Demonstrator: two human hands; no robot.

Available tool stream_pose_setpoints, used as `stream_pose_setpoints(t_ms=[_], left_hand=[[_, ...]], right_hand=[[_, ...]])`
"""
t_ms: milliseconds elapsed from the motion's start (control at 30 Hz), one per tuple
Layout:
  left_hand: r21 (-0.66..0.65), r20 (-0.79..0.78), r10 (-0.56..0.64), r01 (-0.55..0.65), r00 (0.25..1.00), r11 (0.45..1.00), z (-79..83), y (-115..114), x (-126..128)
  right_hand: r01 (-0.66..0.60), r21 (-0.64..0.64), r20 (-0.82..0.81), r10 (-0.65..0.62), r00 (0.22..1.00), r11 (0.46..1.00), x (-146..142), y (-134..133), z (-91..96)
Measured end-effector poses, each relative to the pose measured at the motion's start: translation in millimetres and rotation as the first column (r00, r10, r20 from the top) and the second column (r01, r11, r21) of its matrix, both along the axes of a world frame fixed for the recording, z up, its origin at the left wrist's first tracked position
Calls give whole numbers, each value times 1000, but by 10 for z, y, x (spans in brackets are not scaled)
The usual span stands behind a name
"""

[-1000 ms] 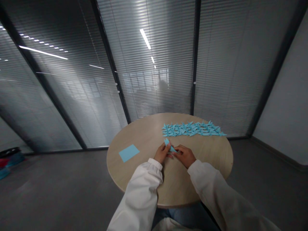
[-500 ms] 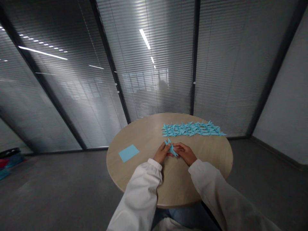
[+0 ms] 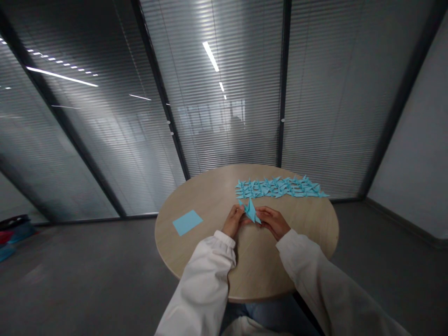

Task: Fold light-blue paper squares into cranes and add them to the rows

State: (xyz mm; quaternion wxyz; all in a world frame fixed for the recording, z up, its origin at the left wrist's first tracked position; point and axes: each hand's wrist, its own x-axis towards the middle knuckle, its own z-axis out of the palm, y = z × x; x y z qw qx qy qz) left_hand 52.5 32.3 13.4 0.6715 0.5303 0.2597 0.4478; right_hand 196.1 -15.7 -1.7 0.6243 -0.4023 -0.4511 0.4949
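Observation:
Between my two hands, above the middle of the round table (image 3: 255,280), is a light-blue folded paper crane (image 3: 250,211) with one wing pointing up. My left hand (image 3: 233,221) grips its left side between thumb and fingers. On the other side, my right hand (image 3: 274,221) has its fingers closed on the crane's right edge. Parts of the crane are hidden by the fingers. Just beyond, several finished paper cranes (image 3: 276,187) of the same blue lie packed in rows. To the left a flat stack or sheet of blue paper (image 3: 187,222) rests on the wood.
A glass partition with blinds (image 3: 231,135) stands right behind the table. Grey floor (image 3: 105,270) surrounds it, and a white wall (image 3: 413,163) rises at the right. Dark, red and blue items (image 3: 16,229) are at the far left.
The crane has turned in my hands, and its wing now points up and shows broader. My right hand has shifted slightly to the right. The rows of cranes and the flat paper have not moved.

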Motion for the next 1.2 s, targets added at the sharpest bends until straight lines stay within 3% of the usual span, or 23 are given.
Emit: stream_pose_setpoints(t_ms=[267,400,600,833,967,1200], left_hand=[[-77,27,48,-46,998,996,68,-3,-20],[-16,-54,57,-58,997,998,56,13,-21],[87,-150,43,-30,988,996,35,9,-11],[144,-227,52,-19,973,989,65,-29,-13],[106,-184,-4,24,983,994,65,-27,-13],[259,-167,73,-28,983,965,122,-56,-36]], right_hand=[[37,69,90,-43,995,997,22,55,-80],[12,129,198,-38,980,992,-6,34,-29],[99,252,328,-181,927,963,-70,-44,57],[127,324,483,-279,830,938,-53,-7,0],[194,331,441,-333,833,924,1,62,-63],[134,112,114,-147,983,985,54,101,-83]])
